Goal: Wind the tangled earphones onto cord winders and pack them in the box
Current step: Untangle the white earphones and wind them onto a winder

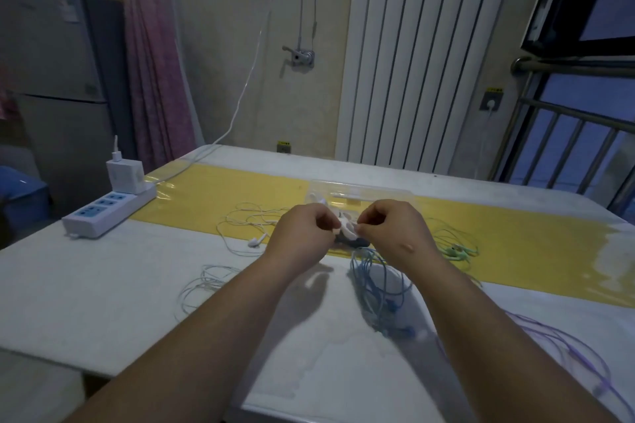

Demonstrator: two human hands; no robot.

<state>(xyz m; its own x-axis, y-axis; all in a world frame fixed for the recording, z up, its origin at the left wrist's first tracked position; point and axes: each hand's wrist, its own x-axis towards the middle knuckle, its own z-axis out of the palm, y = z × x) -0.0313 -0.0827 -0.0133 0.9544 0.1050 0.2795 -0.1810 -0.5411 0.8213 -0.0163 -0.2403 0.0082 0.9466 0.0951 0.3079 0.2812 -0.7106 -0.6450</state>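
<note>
Noting purple earphones (567,347) sprawling nearest, blue earphones (378,285) just beyond. Recording left hand (302,233) and right hand (391,230), fingers curled, pinching a white cord winder (345,229) between fingertips. Logging clear box (360,194) lying just behind, white earphones (247,227) leftward.

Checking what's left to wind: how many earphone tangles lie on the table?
5: white on the yellow strip, another white nearer left, blue centre, green right of the right hand, purple near right. The box may hide more.
</note>
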